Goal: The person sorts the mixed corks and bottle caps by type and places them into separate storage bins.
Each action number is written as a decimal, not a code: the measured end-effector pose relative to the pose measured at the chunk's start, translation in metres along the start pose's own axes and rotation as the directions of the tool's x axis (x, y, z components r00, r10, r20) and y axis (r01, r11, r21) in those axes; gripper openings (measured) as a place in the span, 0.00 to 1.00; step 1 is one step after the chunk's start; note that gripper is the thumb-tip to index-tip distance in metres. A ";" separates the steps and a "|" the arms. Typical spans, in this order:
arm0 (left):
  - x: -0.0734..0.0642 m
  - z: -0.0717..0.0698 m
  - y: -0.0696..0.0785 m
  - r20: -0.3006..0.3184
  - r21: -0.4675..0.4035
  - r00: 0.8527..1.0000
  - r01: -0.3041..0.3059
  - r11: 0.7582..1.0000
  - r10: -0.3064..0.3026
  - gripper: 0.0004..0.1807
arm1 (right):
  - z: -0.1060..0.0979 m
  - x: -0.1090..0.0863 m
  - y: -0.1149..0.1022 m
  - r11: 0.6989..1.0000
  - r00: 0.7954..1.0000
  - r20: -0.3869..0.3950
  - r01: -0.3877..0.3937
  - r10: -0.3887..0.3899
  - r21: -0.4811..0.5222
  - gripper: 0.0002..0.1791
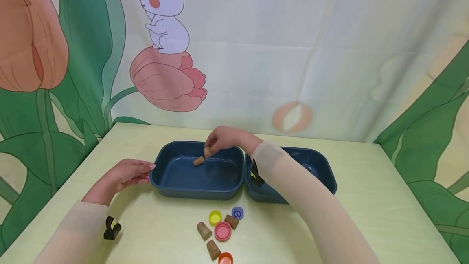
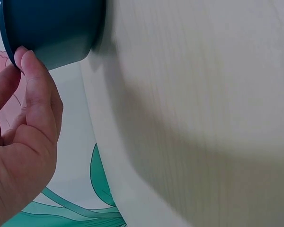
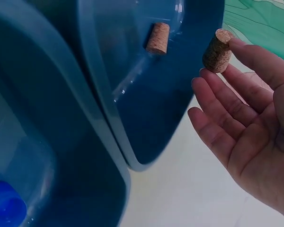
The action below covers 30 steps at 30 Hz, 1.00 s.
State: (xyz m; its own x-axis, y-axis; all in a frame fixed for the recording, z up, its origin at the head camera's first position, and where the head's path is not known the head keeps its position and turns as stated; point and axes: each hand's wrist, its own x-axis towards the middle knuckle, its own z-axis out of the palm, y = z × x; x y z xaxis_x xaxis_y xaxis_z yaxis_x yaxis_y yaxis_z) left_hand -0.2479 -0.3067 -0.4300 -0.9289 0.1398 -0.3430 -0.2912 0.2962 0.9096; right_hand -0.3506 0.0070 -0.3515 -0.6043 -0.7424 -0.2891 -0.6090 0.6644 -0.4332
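My right hand (image 1: 224,138) pinches a cork (image 3: 218,51) between thumb and fingertips, over the left blue bin (image 1: 198,194). Inside that bin lies another cork (image 1: 198,161), also visible in the right wrist view. At the bin's left end, my left hand (image 1: 131,172) pinches the rim between thumb and fingers; the left wrist view shows the fingertips on the bin's edge (image 2: 10,52).
The right blue bin (image 1: 327,166) stands against the left one, partly behind my right forearm; a blue cap (image 3: 7,204) lies in it. In front are several corks (image 1: 204,230), a yellow cap (image 1: 215,217), a pink cap (image 1: 222,231), a purple cap (image 1: 237,213) and an orange cap (image 1: 225,258).
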 end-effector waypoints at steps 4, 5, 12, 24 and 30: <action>-0.001 0.000 0.002 -0.001 -0.010 1.000 -0.002 1.000 0.002 0.22 | 0.007 0.004 -0.001 1.000 1.000 0.005 -0.025 0.025 0.003 0.20; -0.001 0.001 0.002 -0.003 -0.011 1.000 0.000 1.000 0.000 0.22 | 0.009 0.005 0.000 1.000 1.000 0.007 -0.028 0.028 0.005 0.19; -0.001 0.002 0.003 -0.004 -0.019 1.000 0.004 1.000 -0.004 0.21 | 0.019 0.012 0.000 0.999 0.999 0.035 -0.034 0.034 0.004 0.19; -0.001 -0.001 0.001 -0.009 0.006 1.000 0.012 1.000 -0.011 0.24 | 0.032 0.019 0.001 0.994 0.995 0.045 -0.096 0.093 0.053 0.15; -0.001 0.000 0.001 -0.012 -0.003 1.000 0.016 1.000 -0.016 0.22 | 0.033 0.021 -0.001 0.990 0.992 0.047 -0.123 0.120 0.065 0.14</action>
State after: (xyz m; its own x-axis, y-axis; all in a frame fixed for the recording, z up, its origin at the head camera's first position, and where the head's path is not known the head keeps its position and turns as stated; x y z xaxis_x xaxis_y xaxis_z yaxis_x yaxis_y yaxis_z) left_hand -0.2476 -0.3069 -0.4291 -0.9268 0.1240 -0.3546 -0.3066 0.2956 0.9048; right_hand -0.3453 -0.0119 -0.3855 -0.6484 -0.6605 -0.3786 -0.4956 0.7437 -0.4487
